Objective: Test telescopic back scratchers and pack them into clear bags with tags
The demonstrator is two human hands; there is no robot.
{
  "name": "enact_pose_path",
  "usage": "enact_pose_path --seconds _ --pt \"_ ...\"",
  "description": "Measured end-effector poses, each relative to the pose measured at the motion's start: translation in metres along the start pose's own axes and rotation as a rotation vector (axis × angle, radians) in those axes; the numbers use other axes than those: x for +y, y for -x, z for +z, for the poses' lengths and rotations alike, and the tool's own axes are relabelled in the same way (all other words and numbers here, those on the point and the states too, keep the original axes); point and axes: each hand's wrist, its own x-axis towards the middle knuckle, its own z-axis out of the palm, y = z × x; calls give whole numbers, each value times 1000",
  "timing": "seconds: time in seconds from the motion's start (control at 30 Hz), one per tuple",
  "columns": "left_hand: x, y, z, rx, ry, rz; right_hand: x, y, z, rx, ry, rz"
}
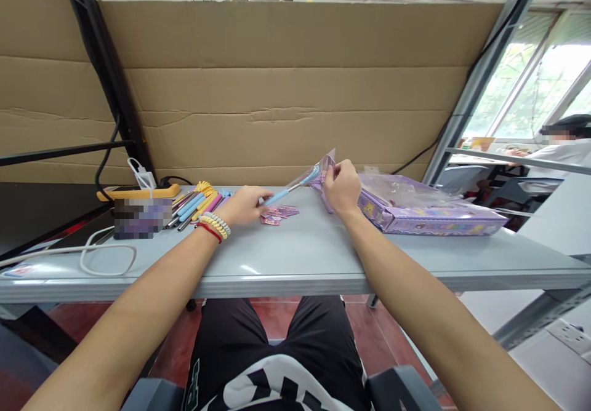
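A light-blue pen (279, 196) slants up and to the right between my two hands, partly inside a clear plastic sleeve (302, 179). The fingers of my left hand (247, 204) pinch the lower end of the pen. My right hand (342, 186) is closed on the upper part of the sleeve, by its pink printed end. Beneath them, several small pink cards (279, 213) lie on the grey table (286, 254). To the left of my left hand rests a pile of pens (196, 205) in blue, yellow, pink and purple.
A purple patterned box (434, 217) with clear plastic on top stands right of my right hand. At left are a white charger (146, 178), a white cable (108, 248) and a yellow object (108, 194). Cardboard (286, 91) backs the table. A person (566, 146) sits far right.
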Motion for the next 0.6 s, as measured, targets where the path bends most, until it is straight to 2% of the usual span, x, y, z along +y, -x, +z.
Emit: enact_pose_path --seconds 0.17,0.3,0.43,0.6 --pt "1 0 0 -17 31 11 10 -8 2 42 -90 -1" --pt "5 1 -5 -27 71 -19 15 -13 -1 67 -114 51" --pt "3 2 -10 9 131 -146 20 -19 -5 108 -129 99" --pt "-13 1 -11 96 274 -296 25 -23 -7 66 -254 120"
